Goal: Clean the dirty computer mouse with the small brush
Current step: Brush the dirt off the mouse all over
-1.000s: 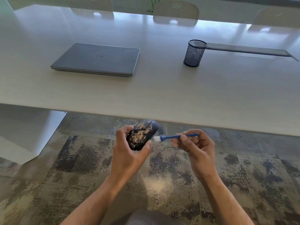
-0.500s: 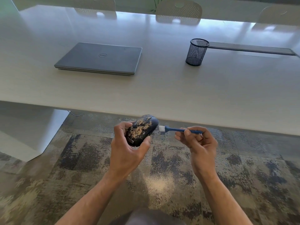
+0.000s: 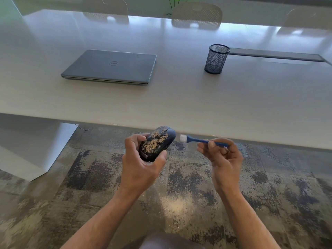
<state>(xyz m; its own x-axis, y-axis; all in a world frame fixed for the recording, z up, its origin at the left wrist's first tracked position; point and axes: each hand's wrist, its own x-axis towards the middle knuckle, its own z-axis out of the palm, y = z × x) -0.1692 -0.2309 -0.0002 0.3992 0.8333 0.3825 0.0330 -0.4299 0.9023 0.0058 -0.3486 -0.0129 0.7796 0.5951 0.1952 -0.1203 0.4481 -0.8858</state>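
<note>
A dark computer mouse [image 3: 157,142], speckled with tan dust on its top, is gripped from the side and below by my left hand [image 3: 140,164], just in front of the table's near edge and above the carpet. My right hand [image 3: 222,157] pinches the blue handle of a small brush [image 3: 199,140]. Its white bristles point left and sit a short gap to the right of the mouse's front end, not touching it.
A pale table [image 3: 179,101] spans the view, with a closed grey laptop [image 3: 111,67] at left and a black mesh pen cup [image 3: 216,59] at right beside a dark cable slot [image 3: 274,55]. Chairs [image 3: 196,15] stand behind. Patterned carpet [image 3: 179,203] lies below.
Both hands have risen toward the table edge. The brush tip moved from the mouse's near right side up to beside its front end, and is now slightly apart from it.
</note>
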